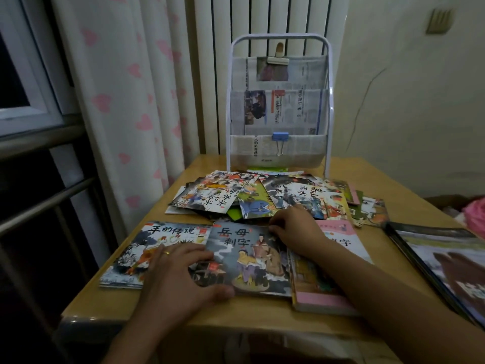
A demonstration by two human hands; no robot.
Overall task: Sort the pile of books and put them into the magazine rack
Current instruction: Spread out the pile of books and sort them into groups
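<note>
The left hand lies flat and spread across two picture books at the near edge of the table; its fingers are relaxed and straight, pressing down and grasping nothing, with a ring on one of them. Under those fingers sits the book with the rooster cover, and just to their right, overlapping it, lies the grey book with two figures, the thumb resting on its lower edge. The right hand is at that grey book's upper right corner, its fingers curled and pinching the corner. Beneath the right wrist lies a pink-edged book, touching the grey one. Just beyond the right fingers spreads the loose pile of books, overlapping one another at odd angles. Farther back, past the pile, the magazine rack stands upright on the table, its pockets lined with newspaper, a blue clip on the lowest pocket and a pale clip on the top one. Well to the right of the right hand lies a large dark-framed book.
</note>
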